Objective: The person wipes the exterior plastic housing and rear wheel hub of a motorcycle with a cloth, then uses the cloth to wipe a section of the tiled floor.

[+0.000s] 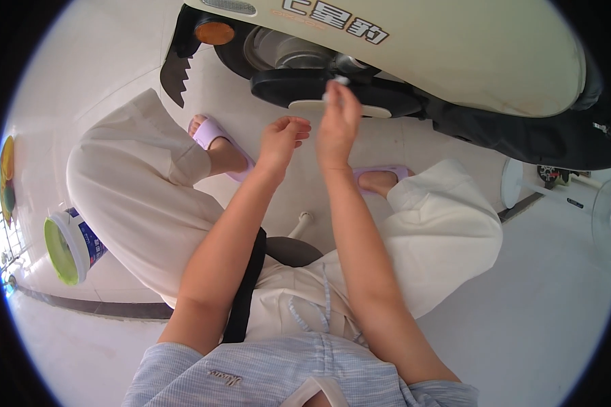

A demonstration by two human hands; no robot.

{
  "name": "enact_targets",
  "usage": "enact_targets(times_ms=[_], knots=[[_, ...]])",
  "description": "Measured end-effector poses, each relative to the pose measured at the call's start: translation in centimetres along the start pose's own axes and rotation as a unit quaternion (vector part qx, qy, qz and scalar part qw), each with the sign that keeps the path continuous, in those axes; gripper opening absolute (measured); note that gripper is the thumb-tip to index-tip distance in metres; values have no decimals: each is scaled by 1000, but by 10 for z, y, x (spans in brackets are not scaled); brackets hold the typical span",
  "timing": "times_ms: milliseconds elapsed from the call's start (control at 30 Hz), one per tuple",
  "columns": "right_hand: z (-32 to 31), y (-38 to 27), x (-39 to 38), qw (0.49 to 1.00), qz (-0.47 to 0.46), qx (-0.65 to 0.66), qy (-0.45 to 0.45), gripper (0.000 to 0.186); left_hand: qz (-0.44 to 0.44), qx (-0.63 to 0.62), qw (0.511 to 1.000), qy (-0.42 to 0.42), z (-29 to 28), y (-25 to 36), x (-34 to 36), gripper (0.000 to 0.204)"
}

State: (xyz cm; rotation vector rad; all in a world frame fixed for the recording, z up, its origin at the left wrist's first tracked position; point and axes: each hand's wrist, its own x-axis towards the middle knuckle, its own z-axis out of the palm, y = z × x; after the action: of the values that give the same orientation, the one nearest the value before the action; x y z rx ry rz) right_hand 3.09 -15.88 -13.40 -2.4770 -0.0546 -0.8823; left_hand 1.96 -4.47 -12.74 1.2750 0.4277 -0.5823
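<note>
Both bare forearms reach forward from the lower edge, nearly side by side, with the elbows bent slightly outward. The right hand (339,129) is raised the farther of the two, its wrist fairly straight and its fingers pointing away from the body, in front of a long, rounded, smooth black cover (285,85) low on a scooter. Its fingers are drawn narrow on a small, soft-looking white piece (341,81), which sits at the fingertips against the view of the black cover; blur hides its exact shape, and I cannot tell whether it touches the cover. The left hand (282,144) hangs just beside and lower, turned inward, its fingers loosely bent toward the right hand; whether they hold anything I cannot tell.

Above the cover spreads a glossy cream body panel (468,61) with a curved lower edge, and a pale flat strip (377,110) runs along the cover's underside. To the left are a round orange lens (214,33) and a black mudflap with a jagged, toothed edge (175,73). Lilac slip-on sandals (214,133) rest on glossy pale floor tiles (115,57), and a white plastic bucket with a lime-green inside (80,237) lies left of the loose cream trousers (136,183).
</note>
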Motion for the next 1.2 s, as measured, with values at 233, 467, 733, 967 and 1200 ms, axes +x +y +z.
enact_targets(times_ms=[233,467,733,967,1200], knots=[[36,-23,22,987,-80,-68,-125,42,-1,-46,998,38,-15,-8,9,20],[45,-45,28,938,-139,97,-301,47,22,-172,961,214,-25,-9,16,21],[26,-15,16,958,-203,-75,-187,44,7,-169,961,217,-26,-5,17,16],[22,-17,8,967,-127,-175,-133,50,-1,-198,940,278,-28,-8,18,18],[61,-32,38,941,-257,-98,-197,32,34,-220,930,294,-38,-8,23,17]])
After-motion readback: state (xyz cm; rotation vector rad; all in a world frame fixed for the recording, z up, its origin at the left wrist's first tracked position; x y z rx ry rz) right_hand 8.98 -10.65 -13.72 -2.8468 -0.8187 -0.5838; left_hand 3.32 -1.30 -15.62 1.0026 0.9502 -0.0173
